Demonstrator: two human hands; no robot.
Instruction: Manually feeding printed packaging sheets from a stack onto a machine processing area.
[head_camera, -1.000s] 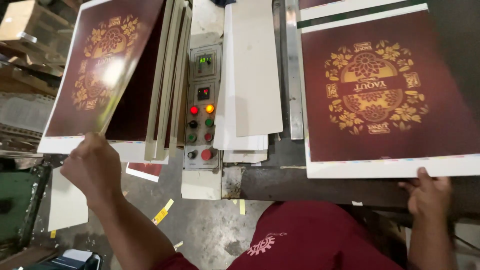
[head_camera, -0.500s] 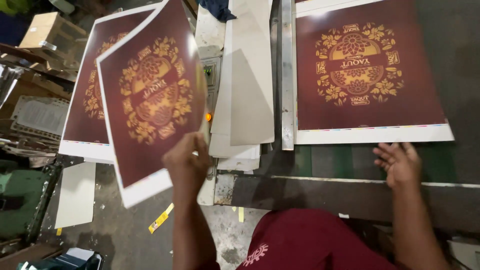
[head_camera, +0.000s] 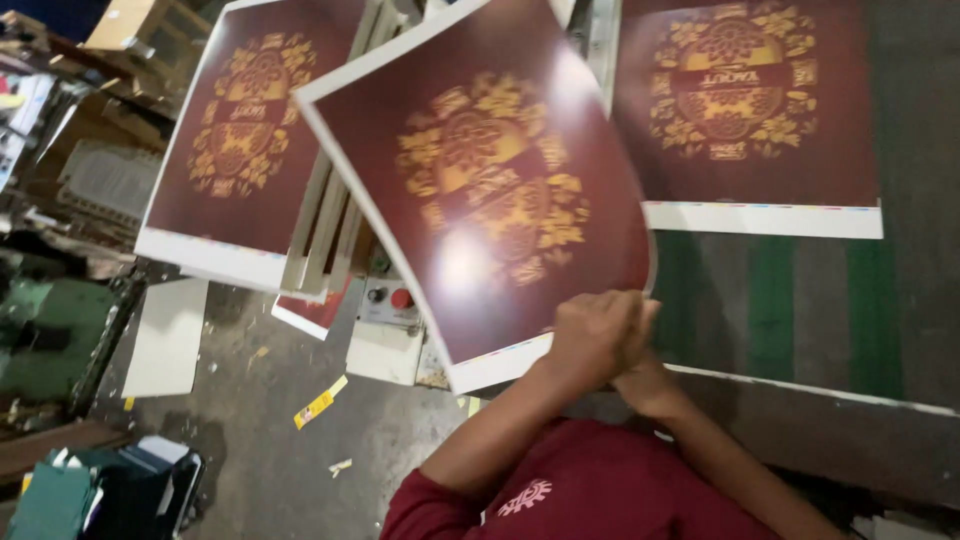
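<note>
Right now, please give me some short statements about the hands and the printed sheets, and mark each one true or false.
1. The left hand grips the lower edge of a dark red printed sheet. True.
2. That sheet lies flat on the table. False: it is lifted and curved in the air.
3. Another printed sheet lies on the table. True.
4. The right hand rests far from the left hand. False: both hands meet at the sheet's edge.
5. The stack at left is blue. False: it is dark red with a gold design.
</note>
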